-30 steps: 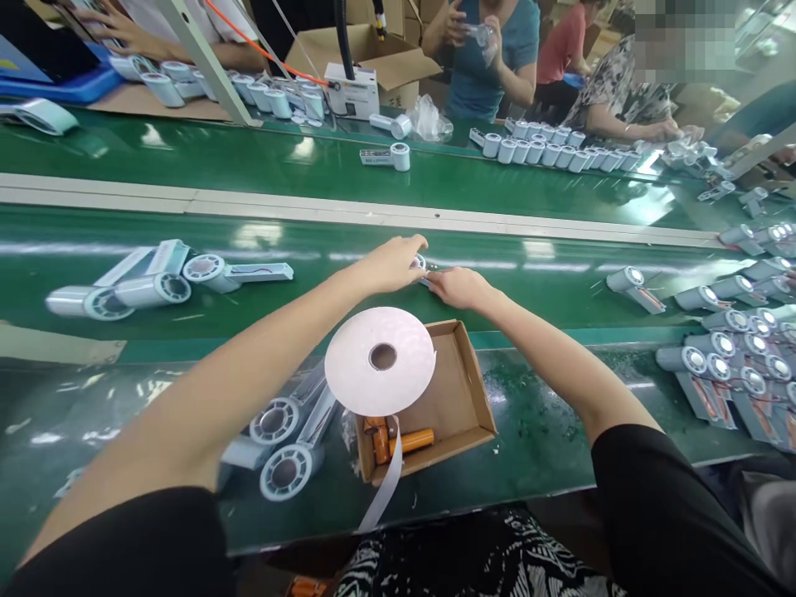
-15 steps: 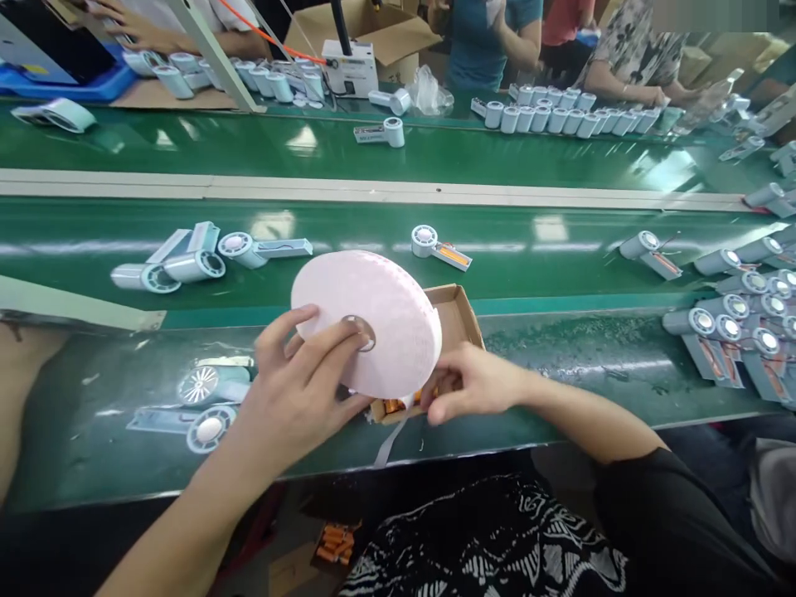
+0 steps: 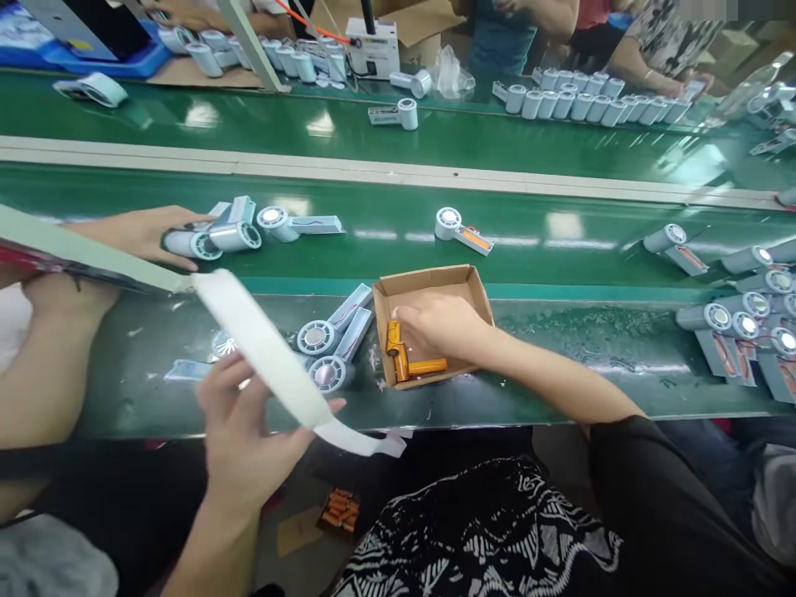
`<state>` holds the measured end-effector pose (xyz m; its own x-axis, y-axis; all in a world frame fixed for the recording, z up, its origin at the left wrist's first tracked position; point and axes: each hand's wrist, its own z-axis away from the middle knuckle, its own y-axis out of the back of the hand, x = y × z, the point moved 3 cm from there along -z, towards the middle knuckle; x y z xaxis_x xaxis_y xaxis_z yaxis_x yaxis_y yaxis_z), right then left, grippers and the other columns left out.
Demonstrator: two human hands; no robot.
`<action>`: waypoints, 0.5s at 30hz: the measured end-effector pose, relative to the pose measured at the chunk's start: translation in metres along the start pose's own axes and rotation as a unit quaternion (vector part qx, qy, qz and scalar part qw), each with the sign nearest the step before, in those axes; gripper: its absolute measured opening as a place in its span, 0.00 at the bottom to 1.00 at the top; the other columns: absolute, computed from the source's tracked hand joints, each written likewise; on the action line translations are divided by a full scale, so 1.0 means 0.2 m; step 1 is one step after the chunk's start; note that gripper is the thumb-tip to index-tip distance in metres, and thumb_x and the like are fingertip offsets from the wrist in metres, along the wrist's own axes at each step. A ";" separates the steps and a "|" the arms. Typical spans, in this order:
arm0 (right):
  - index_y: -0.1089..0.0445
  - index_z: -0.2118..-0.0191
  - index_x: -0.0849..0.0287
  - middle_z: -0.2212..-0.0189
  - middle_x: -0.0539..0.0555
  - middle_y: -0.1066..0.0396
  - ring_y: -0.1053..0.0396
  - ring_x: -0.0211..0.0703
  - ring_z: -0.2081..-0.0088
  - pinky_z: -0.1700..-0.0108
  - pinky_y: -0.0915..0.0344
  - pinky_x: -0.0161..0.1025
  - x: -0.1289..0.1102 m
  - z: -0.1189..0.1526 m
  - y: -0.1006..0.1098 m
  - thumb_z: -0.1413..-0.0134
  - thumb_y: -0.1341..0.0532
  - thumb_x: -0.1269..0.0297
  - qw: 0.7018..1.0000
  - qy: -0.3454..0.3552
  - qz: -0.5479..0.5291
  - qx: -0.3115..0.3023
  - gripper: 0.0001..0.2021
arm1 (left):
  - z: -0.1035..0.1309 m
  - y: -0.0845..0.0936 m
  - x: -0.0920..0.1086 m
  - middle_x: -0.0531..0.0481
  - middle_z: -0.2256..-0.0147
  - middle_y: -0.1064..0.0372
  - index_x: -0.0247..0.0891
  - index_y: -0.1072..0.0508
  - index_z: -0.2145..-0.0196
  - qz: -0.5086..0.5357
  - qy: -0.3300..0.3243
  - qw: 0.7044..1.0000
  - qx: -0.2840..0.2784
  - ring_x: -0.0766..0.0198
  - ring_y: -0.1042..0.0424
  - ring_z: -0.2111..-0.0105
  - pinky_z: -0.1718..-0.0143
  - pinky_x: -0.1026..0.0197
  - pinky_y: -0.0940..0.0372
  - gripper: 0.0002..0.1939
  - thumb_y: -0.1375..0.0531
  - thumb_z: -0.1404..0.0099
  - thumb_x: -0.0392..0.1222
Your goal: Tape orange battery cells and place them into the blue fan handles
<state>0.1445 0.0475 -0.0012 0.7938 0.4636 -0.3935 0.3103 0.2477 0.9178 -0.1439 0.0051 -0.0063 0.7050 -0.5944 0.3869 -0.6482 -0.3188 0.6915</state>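
My left hand (image 3: 249, 431) grips a wide roll of white tape (image 3: 264, 348), seen nearly edge-on, with a loose end trailing to the right. My right hand (image 3: 439, 323) reaches into a small cardboard box (image 3: 435, 282), its fingers pressed together beside an orange battery cell (image 3: 394, 338); whatever they pinch is too small to make out. More orange cells (image 3: 428, 366) lie in the box. Two light-blue fan units (image 3: 328, 373) rest just left of the box, partly behind the tape roll.
A co-worker's hand (image 3: 149, 232) touches fan units on the green belt (image 3: 373, 257) at the left. A slanted metal bar (image 3: 93, 249) juts in there. Many fan units (image 3: 743, 323) crowd the right side.
The tape roll has moved left and down with my left hand and turned edge-on, uncovering the box and fan units. My right hand is deeper in the box. A co-worker's hand has reached in.
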 end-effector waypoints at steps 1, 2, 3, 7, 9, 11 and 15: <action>0.21 0.50 0.61 0.51 0.62 0.19 0.23 0.50 0.52 0.53 0.29 0.43 0.04 -0.06 0.00 0.29 0.40 0.75 0.999 0.015 0.028 -0.004 0.11 | 0.01 -0.01 0.02 0.42 0.47 0.31 0.46 0.26 0.44 -0.008 -0.022 1.000 -0.001 0.36 0.30 0.38 0.35 0.33 0.34 0.27 0.25 0.37 0.50; 0.21 0.48 0.61 0.48 0.62 0.20 0.24 0.51 0.49 0.50 0.29 0.45 0.06 -0.12 -0.01 0.31 0.40 0.77 0.998 0.048 0.038 -0.023 0.13 | 0.02 -0.03 0.03 0.41 0.49 0.30 0.44 0.27 0.44 -0.017 -0.045 0.999 -0.006 0.35 0.30 0.39 0.36 0.33 0.33 0.25 0.26 0.35 0.48; 0.21 0.46 0.60 0.48 0.62 0.20 0.24 0.51 0.47 0.48 0.28 0.46 0.08 -0.16 -0.04 0.32 0.38 0.77 0.994 0.086 0.037 -0.048 0.14 | 0.03 -0.04 0.05 0.40 0.50 0.30 0.43 0.28 0.43 -0.025 -0.061 0.998 -0.013 0.36 0.30 0.39 0.37 0.35 0.33 0.24 0.28 0.33 0.45; 0.20 0.51 0.62 0.50 0.62 0.21 0.25 0.55 0.45 0.42 0.29 0.51 0.11 -0.22 -0.13 0.34 0.33 0.74 0.983 0.162 0.002 -0.088 0.09 | 0.07 -0.07 0.08 0.38 0.50 0.28 0.41 0.29 0.44 -0.050 -0.070 0.995 -0.049 0.37 0.32 0.39 0.41 0.41 0.33 0.21 0.33 0.33 0.34; 0.21 0.54 0.63 0.53 0.61 0.20 0.23 0.54 0.48 0.44 0.29 0.51 0.13 -0.19 -0.10 0.34 0.32 0.70 0.985 0.134 -0.072 -0.080 0.05 | 0.07 -0.06 0.09 0.38 0.51 0.27 0.40 0.28 0.46 -0.073 -0.077 0.993 -0.054 0.38 0.32 0.41 0.42 0.41 0.34 0.19 0.34 0.34 0.32; 0.22 0.52 0.62 0.57 0.58 0.18 0.21 0.50 0.54 0.48 0.26 0.49 0.15 -0.14 -0.03 0.33 0.31 0.65 0.977 0.064 -0.199 -0.041 0.08 | 0.06 -0.05 0.10 0.38 0.51 0.25 0.40 0.27 0.46 -0.106 -0.090 0.989 -0.055 0.41 0.30 0.44 0.43 0.42 0.35 0.19 0.34 0.33 0.31; 0.22 0.45 0.58 0.57 0.54 0.17 0.20 0.45 0.57 0.51 0.25 0.44 0.14 0.01 0.18 0.37 0.29 0.52 0.916 -0.005 -0.390 0.091 0.20 | 0.03 -0.06 0.12 0.41 0.48 0.23 0.41 0.28 0.36 -0.155 -0.122 0.978 -0.068 0.46 0.28 0.48 0.45 0.44 0.36 0.25 0.35 0.29 0.32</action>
<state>0.1785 0.0675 0.0201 0.2972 0.1978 -0.9341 0.8669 0.3540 0.3508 -0.1214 -0.0097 -0.0084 0.7611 -0.6486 -0.0007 -0.3578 -0.4208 0.8336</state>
